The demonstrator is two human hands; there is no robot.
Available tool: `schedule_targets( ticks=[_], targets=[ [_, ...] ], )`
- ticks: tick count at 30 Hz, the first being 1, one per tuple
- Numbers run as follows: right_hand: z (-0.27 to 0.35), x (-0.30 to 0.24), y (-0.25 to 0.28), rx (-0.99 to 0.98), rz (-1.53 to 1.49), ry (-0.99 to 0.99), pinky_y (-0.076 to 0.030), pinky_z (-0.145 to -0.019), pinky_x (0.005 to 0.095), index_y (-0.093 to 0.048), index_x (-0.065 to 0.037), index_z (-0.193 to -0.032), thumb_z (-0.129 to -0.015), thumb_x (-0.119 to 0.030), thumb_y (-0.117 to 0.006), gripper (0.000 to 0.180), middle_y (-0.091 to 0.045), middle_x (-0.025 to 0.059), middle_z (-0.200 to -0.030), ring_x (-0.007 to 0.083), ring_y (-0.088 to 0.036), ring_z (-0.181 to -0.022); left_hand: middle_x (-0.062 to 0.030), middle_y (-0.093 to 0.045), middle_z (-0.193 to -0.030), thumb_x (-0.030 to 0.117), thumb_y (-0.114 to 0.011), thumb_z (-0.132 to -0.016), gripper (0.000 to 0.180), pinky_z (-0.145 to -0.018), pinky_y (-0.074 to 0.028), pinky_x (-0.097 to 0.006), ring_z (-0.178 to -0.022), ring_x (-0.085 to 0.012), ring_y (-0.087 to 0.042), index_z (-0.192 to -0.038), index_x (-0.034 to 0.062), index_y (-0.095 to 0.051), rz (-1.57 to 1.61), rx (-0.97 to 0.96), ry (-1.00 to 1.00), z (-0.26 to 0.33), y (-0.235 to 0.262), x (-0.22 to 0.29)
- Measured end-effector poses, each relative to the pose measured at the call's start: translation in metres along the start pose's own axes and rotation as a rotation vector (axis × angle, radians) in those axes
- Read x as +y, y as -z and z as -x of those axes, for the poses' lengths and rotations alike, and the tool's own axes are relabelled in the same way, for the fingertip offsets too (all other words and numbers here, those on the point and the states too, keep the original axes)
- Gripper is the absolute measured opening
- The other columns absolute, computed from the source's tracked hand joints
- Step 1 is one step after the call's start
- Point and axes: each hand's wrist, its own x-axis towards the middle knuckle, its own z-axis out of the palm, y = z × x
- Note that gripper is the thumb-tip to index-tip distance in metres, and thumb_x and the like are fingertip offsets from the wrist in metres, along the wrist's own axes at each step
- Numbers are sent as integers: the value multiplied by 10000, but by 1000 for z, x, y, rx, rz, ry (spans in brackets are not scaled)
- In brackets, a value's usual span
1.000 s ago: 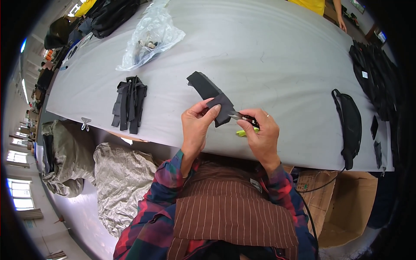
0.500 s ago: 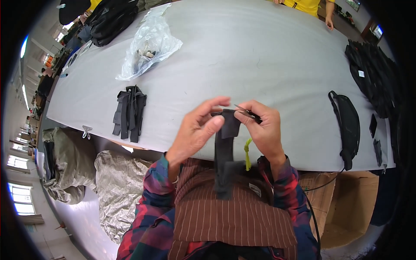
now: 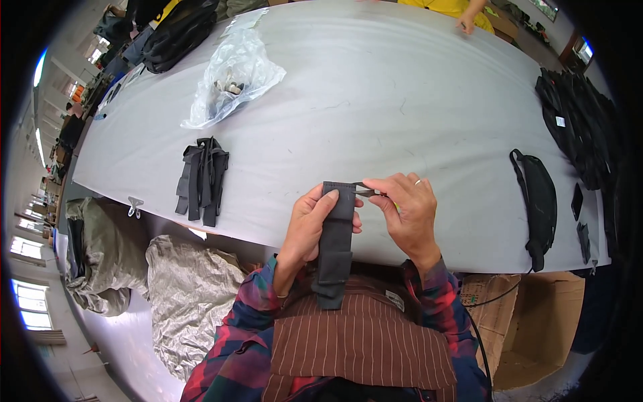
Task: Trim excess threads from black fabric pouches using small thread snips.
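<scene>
While pinching black strip [image 3: 337, 234] in left hand [image 3: 308, 224], snips [image 3: 372, 193] in right hand [image 3: 411, 218] near strip's upper-right corner, could nick it by overcutting.

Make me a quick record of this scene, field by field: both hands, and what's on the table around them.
Left hand: pinches dark fabric strip near its upper end
Right hand: holds small snips, tips by the strip's upper right edge; contact unclear
Table, left: bundle of dark strips
Table, far left: clear plastic bag, small items inside
Table, right: black pouch
Far edge: another person's hand
</scene>
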Motion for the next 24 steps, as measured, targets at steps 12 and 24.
schedule_targets(
  ticks=[12,24],
  targets=[
    [1,7,-9,24,74,90,-296,-601,303,-689,-183,-896,-783,-103,-667,140,-564,-48,-700,180,-431,-586,-200,-614,-982,185,-416,-978,304,-688,-572,-375,-733,-235,-642,-1165,-43,-488,51,13,47,2,5,-5],
    [-5,-2,-21,-22,25,83,-298,-592,311,-687,-185,-898,-752,-130,-694,157,-540,-45,-677,175,-442,-591,-149,-602,-999,160,-365,-972,336,-681,-583,-358,-799,-220,-644,-1232,-25,-471,97,3,53,2,3,-7]
  ],
)
